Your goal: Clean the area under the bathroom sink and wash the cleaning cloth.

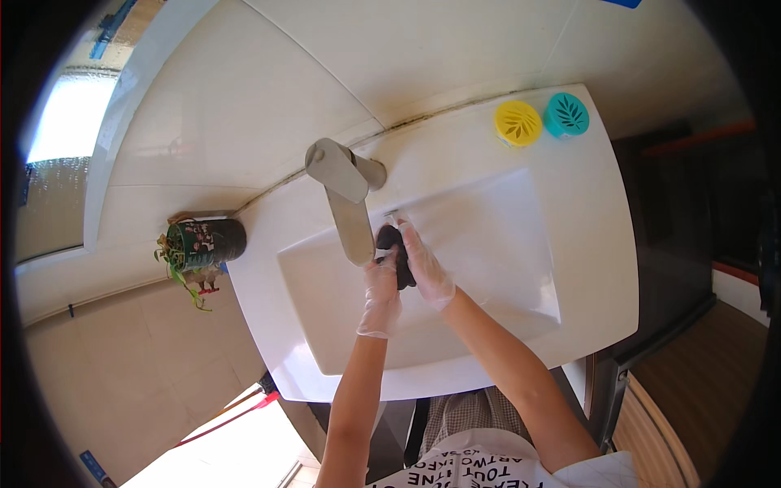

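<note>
A bunched black cloth item (pixel 403 267) is held between both hands over the white washbasin (pixel 482 244), just right of the faucet's spout. My left hand (pixel 382 290), in a clear thin glove, grips its left side near the tip of the grey metal faucet (pixel 351 226). On its right side lies my right hand (pixel 426 265), gloved the same way, fingers pointing towards the back of the basin. The item's exact kind cannot be told. No water stream from the spout is plainly visible.
Yellow (pixel 518 124) and teal (pixel 567 115) round containers with leaf-shaped cutouts stand at the basin's back right. A potted plant (pixel 207 243) is beyond its left corner. The tiled wall (pixel 244 110) rises behind. A red-ended stick (pixel 232 421) is at lower left.
</note>
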`<control>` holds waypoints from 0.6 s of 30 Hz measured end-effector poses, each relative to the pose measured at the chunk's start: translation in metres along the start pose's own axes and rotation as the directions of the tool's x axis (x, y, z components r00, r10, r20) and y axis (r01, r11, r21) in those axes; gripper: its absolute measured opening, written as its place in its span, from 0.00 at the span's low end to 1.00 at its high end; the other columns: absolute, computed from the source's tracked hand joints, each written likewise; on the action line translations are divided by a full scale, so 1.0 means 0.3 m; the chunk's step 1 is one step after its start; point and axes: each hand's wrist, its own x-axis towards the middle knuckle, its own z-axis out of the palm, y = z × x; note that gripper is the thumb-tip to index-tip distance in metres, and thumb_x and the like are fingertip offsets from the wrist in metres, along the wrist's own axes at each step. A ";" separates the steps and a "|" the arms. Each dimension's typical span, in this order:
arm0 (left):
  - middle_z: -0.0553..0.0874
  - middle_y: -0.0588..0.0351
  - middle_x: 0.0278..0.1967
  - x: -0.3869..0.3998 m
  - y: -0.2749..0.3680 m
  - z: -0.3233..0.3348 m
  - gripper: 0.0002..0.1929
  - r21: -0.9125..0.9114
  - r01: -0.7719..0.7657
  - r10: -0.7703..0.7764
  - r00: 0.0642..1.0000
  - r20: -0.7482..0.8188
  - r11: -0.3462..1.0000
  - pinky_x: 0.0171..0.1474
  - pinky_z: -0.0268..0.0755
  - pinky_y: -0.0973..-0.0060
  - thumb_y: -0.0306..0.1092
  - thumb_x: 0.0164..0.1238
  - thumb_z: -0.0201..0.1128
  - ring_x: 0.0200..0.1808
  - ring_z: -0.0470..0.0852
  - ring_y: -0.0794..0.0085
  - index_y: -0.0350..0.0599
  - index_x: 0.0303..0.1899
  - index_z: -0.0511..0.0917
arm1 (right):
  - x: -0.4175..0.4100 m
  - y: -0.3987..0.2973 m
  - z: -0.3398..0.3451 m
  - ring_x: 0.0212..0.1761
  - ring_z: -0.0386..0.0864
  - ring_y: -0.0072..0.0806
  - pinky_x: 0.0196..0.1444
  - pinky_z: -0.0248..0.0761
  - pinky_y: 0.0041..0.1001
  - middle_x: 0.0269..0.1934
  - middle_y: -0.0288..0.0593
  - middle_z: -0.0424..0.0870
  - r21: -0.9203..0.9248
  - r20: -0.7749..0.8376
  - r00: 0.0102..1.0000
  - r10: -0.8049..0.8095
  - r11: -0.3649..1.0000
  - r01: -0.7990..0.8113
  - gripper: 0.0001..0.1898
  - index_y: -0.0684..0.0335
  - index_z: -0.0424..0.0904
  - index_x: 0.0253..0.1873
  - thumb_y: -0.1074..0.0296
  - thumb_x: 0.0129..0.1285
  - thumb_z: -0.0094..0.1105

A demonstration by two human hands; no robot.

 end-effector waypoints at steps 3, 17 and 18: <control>0.77 0.57 0.45 0.045 -0.033 0.004 0.16 -0.082 0.117 -0.124 0.989 -0.083 0.990 0.46 0.72 0.77 0.33 0.64 0.51 0.44 0.77 0.71 0.45 0.54 0.68 | -0.010 0.056 -0.028 0.54 0.64 0.29 0.58 0.57 0.24 0.55 0.44 0.65 -0.133 -0.099 0.992 -0.076 0.989 0.062 0.35 0.63 0.47 0.66 0.46 0.62 0.46; 0.66 0.58 0.57 -0.042 -0.029 0.127 0.39 0.087 -0.012 -0.016 0.950 0.312 0.996 0.57 0.62 0.74 0.21 0.53 0.56 0.56 0.67 0.71 0.52 0.66 0.47 | -0.094 -0.065 -0.118 0.52 0.66 0.25 0.53 0.61 0.22 0.52 0.46 0.67 -0.057 -0.434 0.900 -0.044 0.998 0.021 0.19 0.67 0.65 0.55 0.67 0.61 0.49; 0.61 0.57 0.61 -0.046 -0.019 0.185 0.39 0.143 0.035 -0.082 0.940 0.332 0.989 0.57 0.61 0.77 0.17 0.54 0.55 0.57 0.66 0.72 0.52 0.66 0.46 | -0.117 -0.081 -0.143 0.51 0.65 0.26 0.53 0.60 0.22 0.51 0.46 0.66 -0.302 -0.539 0.802 -0.259 0.948 0.103 0.18 0.66 0.64 0.55 0.67 0.62 0.48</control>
